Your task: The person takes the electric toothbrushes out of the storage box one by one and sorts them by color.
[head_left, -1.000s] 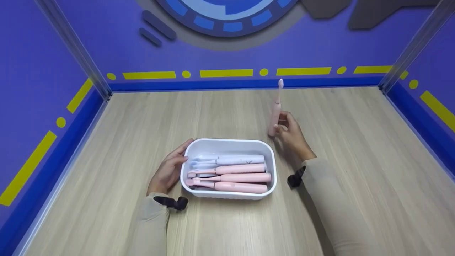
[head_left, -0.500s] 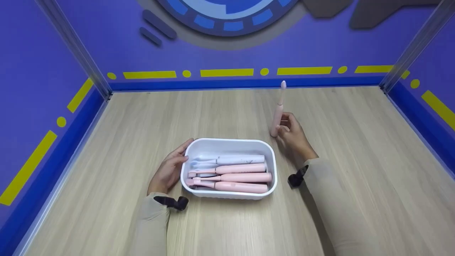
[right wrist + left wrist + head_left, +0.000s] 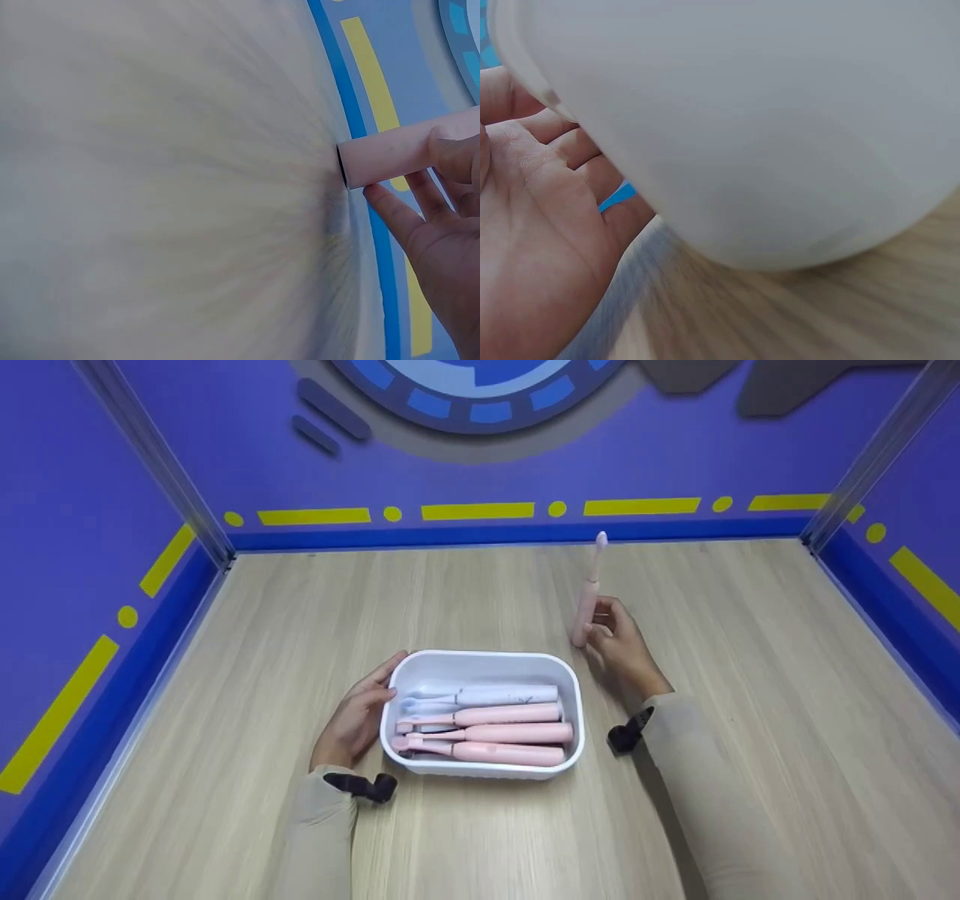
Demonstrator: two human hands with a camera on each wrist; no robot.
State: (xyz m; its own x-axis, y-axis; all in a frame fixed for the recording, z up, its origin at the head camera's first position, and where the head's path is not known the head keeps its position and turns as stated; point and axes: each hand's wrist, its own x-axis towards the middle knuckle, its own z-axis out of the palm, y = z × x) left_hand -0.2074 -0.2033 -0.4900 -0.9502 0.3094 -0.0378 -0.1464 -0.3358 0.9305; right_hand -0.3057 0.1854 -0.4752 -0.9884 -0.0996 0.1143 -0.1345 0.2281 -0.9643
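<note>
1. Over the last second the pink toothbrush (image 3: 586, 611) has edged slightly rightward in the right hand (image 3: 621, 649), while the white tub (image 3: 480, 666) has stayed put; this suggests fine placing rather than a carry.
2. The pink toothbrush stands beyond the tub's far right corner, nearly upright: bristles on top, base down, long axis leaning a little right. Its base appears to meet the desk (image 3: 465, 840).
3. The right hand pinches its lower handle; the left hand (image 3: 354, 724) holds the tub's left end, thumb at the rim.
4. The other toothbrushes (image 3: 514, 733) lie lengthwise inside, heads leftward.
</note>
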